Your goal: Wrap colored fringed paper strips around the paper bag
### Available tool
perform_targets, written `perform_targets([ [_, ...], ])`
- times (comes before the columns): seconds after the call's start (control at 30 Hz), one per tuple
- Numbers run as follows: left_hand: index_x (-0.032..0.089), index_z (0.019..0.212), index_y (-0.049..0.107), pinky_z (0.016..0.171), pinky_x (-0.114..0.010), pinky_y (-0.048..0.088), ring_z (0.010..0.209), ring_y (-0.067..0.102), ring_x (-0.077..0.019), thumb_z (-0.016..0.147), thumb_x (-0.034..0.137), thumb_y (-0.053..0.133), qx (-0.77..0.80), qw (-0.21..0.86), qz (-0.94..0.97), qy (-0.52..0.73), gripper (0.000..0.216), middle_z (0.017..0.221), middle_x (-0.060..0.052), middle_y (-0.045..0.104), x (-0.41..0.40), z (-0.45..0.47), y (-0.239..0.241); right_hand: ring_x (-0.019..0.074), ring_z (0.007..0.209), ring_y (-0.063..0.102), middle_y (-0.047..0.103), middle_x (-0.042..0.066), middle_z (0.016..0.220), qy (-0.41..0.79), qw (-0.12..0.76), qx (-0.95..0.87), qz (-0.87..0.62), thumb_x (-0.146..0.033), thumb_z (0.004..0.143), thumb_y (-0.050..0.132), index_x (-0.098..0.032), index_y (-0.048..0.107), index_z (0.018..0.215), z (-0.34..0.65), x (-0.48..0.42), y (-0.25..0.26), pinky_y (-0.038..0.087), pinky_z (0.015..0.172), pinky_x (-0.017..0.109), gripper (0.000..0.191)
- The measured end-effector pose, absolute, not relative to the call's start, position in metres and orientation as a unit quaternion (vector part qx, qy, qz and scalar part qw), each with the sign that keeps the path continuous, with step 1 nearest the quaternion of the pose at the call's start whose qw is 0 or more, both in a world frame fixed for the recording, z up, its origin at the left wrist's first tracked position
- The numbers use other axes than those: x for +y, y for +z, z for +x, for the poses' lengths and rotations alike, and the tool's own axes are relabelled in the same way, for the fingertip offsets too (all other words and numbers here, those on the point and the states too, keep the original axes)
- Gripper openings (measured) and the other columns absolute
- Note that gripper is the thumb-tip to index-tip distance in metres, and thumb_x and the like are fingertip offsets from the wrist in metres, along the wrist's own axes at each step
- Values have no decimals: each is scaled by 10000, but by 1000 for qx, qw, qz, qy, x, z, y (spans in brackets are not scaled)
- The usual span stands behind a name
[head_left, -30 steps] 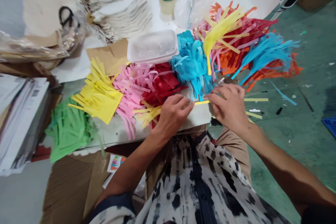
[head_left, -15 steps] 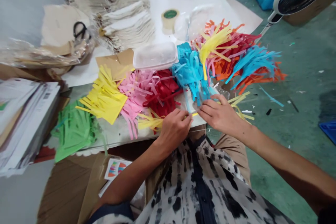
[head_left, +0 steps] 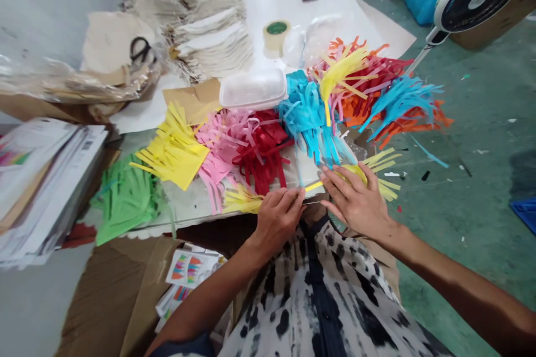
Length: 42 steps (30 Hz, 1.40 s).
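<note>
A yellow fringed paper tassel (head_left: 313,185) lies across the table's near edge, its middle twisted into a thin band. Its loose strips fan out beyond both hands. My left hand (head_left: 278,216) is closed on the band's left part, fingertips pinched together. Flat over the right part rests my right hand (head_left: 359,199), fingers stretched out and palm down. Just past my fingers lie blue fringed paper (head_left: 309,117) and dark red fringed paper (head_left: 263,150). Pink fringed paper (head_left: 218,142), yellow fringed paper (head_left: 173,150) and green fringed paper (head_left: 125,198) continue to the left.
Behind the fringes stand a clear plastic tub (head_left: 253,89) and a tape roll (head_left: 275,38). Mixed coloured tassels (head_left: 377,89) hang over the right edge near a fan (head_left: 479,0). Scissors (head_left: 141,51) and stacked papers (head_left: 46,178) are left. A cardboard box (head_left: 113,295) sits below.
My right hand has gone from bent fingers at the band to lying flat, a little further right. More of the yellow band shows between my hands. My left hand stays closed. The view has shifted slightly.
</note>
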<state>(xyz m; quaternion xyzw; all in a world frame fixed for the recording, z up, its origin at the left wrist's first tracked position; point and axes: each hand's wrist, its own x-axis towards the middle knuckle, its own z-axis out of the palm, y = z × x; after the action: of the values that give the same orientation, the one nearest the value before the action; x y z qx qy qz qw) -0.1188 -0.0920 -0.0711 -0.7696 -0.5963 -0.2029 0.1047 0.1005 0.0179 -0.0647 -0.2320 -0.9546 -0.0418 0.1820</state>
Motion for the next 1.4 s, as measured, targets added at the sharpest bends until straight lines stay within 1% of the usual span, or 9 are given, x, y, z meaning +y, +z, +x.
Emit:
perform_targets([
  [0.33,196,1189,728,799,-361,501,907,670,-210,1005,227,661,-599,59,-751,-271,198,1005,-66,769,-102,-112,-66,202,1111,639,802,28,1092,-63,284,-940,-178,-130,1017,596,-217,750,1137,93,-3,-77,378,1058,433,214],
  [0.5,186,971,743,766,-335,501,833,634,-189,1021,181,608,-593,35,-759,-265,143,948,-58,756,-92,-111,-60,214,1099,650,793,53,1158,-73,263,-946,-174,-140,1025,580,-217,745,1179,89,-1,-65,409,973,428,238],
  [0.7,196,1048,763,779,-337,525,843,651,-191,1015,148,598,-589,17,-761,-272,175,963,-65,773,-98,-111,-64,219,1040,663,805,56,1035,-85,281,-945,-145,-132,1014,589,-174,763,1095,84,-4,-66,422,908,417,197],
  [0.8,209,1028,789,837,-356,552,912,696,-212,1014,219,623,-607,-85,-723,-320,166,985,-77,792,-101,-112,-55,205,1009,675,810,42,1014,-90,300,-941,-130,-124,1015,586,-196,765,1040,87,0,-59,427,889,403,194],
  [0.93,233,1163,804,921,-359,566,1022,750,-237,1018,386,638,-624,-358,-553,-420,268,1119,-88,817,-94,-117,-21,184,1035,695,818,-3,1047,-122,339,-927,-106,-126,980,664,-257,766,1057,92,11,-30,439,877,382,183],
  [1.03,201,992,837,806,-298,558,846,738,-199,964,461,707,-564,-551,-451,-419,292,919,-74,816,-85,-121,7,174,963,702,818,-19,975,-143,378,-910,-96,-137,932,739,-274,775,1051,95,19,-4,446,856,385,185],
  [1.13,170,845,811,721,-271,542,696,679,-158,838,466,844,-502,-653,-346,-449,297,752,-55,758,-79,-121,19,187,914,711,821,-22,955,-135,391,-904,-106,-141,905,764,-298,769,1120,95,20,13,445,836,405,267],
  [1.27,179,819,810,679,-273,541,654,667,-147,745,469,914,-442,-730,-236,-465,317,759,-51,744,-73,-113,15,221,915,740,822,-19,962,-16,421,-884,-201,-170,928,745,-353,756,1160,86,14,20,459,853,444,296],
  [1.4,214,809,840,891,-330,558,951,703,-203,772,441,902,-483,-595,-326,-553,238,985,-66,752,-66,-105,9,229,850,733,797,21,899,296,466,-780,-295,-259,971,710,-305,773,984,65,8,23,545,814,434,79],
])
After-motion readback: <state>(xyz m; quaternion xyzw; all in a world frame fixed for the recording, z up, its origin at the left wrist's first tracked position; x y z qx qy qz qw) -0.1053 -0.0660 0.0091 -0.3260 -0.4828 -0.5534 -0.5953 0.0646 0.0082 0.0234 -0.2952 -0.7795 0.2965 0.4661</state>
